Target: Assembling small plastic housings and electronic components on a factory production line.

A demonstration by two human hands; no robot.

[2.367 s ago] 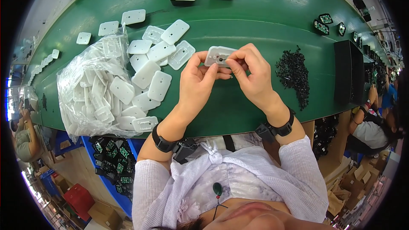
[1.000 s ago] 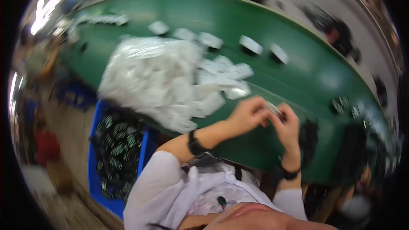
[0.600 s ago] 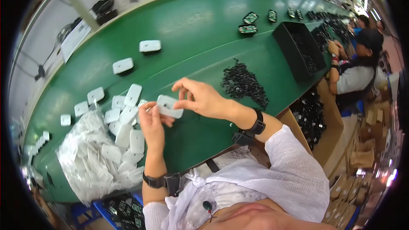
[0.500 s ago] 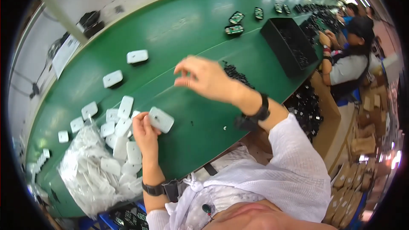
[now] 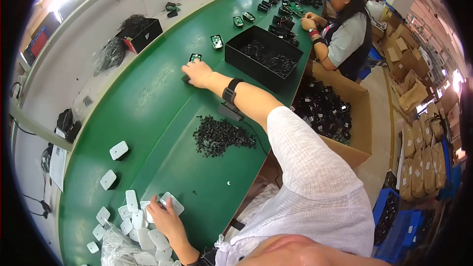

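My left hand (image 5: 167, 221) is at the near left, thumb and fingers closed on a white plastic cover (image 5: 173, 204) with rounded corners. Next to it lies a loose pile of similar white covers (image 5: 146, 239), partly in a clear plastic bag (image 5: 116, 246). My right hand (image 5: 198, 74) is stretched far across the green table, its fingers closed round a small black case (image 5: 185, 78), mostly hidden beneath them. Just beyond that hand sits an open black case with a green circuit board (image 5: 195, 57); another such case (image 5: 217, 42) stands farther along.
A heap of small black parts (image 5: 219, 135) lies on the green table (image 5: 162, 167). Right of my reaching arm are a black bin (image 5: 261, 54) of small parts and a cardboard box (image 5: 357, 118) of black pieces. A co-worker (image 5: 342, 24) sits farther along the table.
My right hand has moved from above the table's middle to the far row of cases and closed on one. My left hand keeps the white cover. The view has swung rightward.
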